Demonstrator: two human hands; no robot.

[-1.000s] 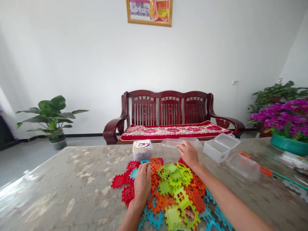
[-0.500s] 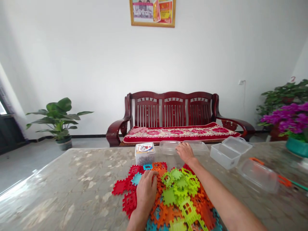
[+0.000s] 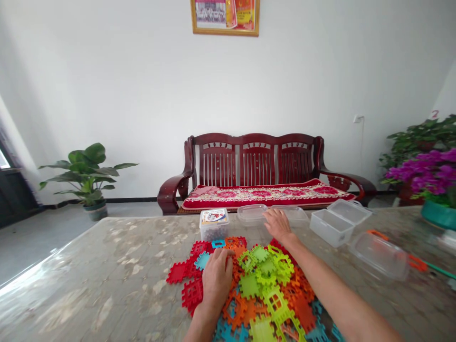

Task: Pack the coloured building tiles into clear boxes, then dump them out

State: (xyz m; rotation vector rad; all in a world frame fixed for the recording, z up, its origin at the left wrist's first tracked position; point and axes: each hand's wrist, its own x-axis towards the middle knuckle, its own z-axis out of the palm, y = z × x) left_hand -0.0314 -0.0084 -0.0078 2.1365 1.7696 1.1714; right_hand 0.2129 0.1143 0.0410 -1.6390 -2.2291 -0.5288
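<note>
A heap of notched plastic building tiles in yellow-green [image 3: 249,285], orange [image 3: 302,308], red [image 3: 192,292] and blue [image 3: 202,260] lies in front of me. My left hand [image 3: 218,275] rests on the left side of this heap, between red and orange tiles. Its fingers are loosely bent, with no tile visible in them. Beyond the heap, my right hand [image 3: 278,224] reaches palm down to the tabletop, fingers apart and holding nothing visible. It is beside two clear plastic lids [image 3: 251,213], partly covering the right one [image 3: 297,213].
Behind the heap stands a labelled clear box [image 3: 214,228] of small pieces. To the right are an open clear box [image 3: 329,230], another clear lid [image 3: 381,256] and orange pieces [image 3: 417,262]. A flowerpot [image 3: 440,216] stands at the table's right. A wooden bench [image 3: 256,161] is behind.
My right hand has shifted slightly to the right beside the lids. My left hand stays on the tiles. The view has tilted slightly.
</note>
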